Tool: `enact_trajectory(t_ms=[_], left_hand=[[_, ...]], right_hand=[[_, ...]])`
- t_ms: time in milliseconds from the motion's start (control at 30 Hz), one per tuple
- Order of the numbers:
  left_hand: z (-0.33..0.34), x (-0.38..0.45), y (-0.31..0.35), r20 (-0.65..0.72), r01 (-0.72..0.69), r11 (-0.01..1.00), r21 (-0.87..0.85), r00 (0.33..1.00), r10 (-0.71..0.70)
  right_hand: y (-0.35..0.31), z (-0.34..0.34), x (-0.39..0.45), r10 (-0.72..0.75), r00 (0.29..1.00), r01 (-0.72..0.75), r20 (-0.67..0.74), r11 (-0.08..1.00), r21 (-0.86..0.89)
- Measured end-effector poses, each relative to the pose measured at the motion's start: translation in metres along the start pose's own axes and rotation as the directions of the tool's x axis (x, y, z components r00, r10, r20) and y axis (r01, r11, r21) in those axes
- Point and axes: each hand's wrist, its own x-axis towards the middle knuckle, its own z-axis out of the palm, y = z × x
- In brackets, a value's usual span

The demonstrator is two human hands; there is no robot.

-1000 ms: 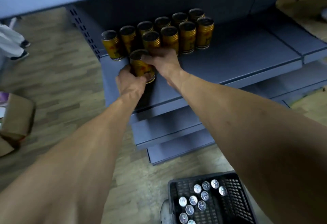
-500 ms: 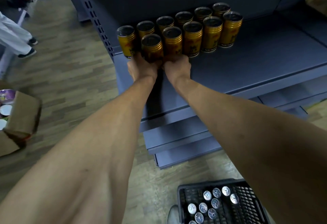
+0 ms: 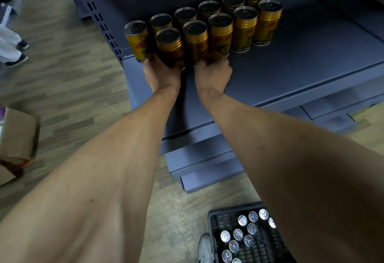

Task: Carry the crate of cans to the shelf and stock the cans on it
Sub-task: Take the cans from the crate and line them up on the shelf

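I am seeing both hands working at the front row of gold cans [image 3: 220, 32] on the grey shelf [image 3: 291, 71]. The left hand [image 3: 162, 73] is gripping the base of the leftmost front can [image 3: 169, 45]. The right hand [image 3: 213, 73] is curling against the next can [image 3: 196, 40]; I cannot tell whether it is grasping it. The black crate [image 3: 216, 221], holding more cans, is sitting on the floor below.

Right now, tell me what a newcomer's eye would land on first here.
The double row of gold cans at the back left of the grey shelf stands out first. Both hands reach its near end: the left hand grips one front can, the right hand its neighbour. Bottom right, a black crate on the floor holds more cans.
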Motion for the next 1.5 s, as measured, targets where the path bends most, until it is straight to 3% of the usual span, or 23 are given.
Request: enact_trajectory(t_ms=[367,867,1133,1200,1300,1400,1500], left_hand=[[0.008,-0.001,0.000,-0.030,0.004,0.999,0.048,1.000,-0.003],[0.005,0.004,-0.002,0.002,-0.033,0.997,0.066,0.999,0.033],[0.016,-0.048,0.010,-0.156,-0.086,0.985,0.147,0.982,0.109],[0.024,-0.064,0.014,-0.189,-0.084,0.990,0.112,0.976,0.104],[0.036,-0.097,0.024,-0.228,-0.196,0.979,0.060,0.952,0.205],[0.053,-0.147,0.034,-0.221,-0.306,0.952,0.026,0.927,0.304],[0.075,-0.205,0.031,-0.129,-0.387,0.922,0.023,0.913,0.386]], right_hand=[[-0.001,-0.006,-0.003,-0.002,1.000,0.002,-0.025,1.000,0.011],[0.008,-0.010,0.005,-0.039,0.996,0.037,0.079,0.999,0.030],[0.008,-0.018,-0.003,-0.057,0.997,0.053,0.048,0.994,0.095],[0.012,-0.031,-0.004,-0.050,0.998,0.053,-0.028,0.989,0.139],[0.026,-0.067,-0.003,-0.087,0.993,0.099,-0.081,0.982,0.161],[0.053,-0.115,-0.005,-0.195,0.980,0.198,-0.035,0.975,0.097],[0.107,-0.175,-0.004,-0.239,0.969,0.237,-0.061,0.970,-0.049]])
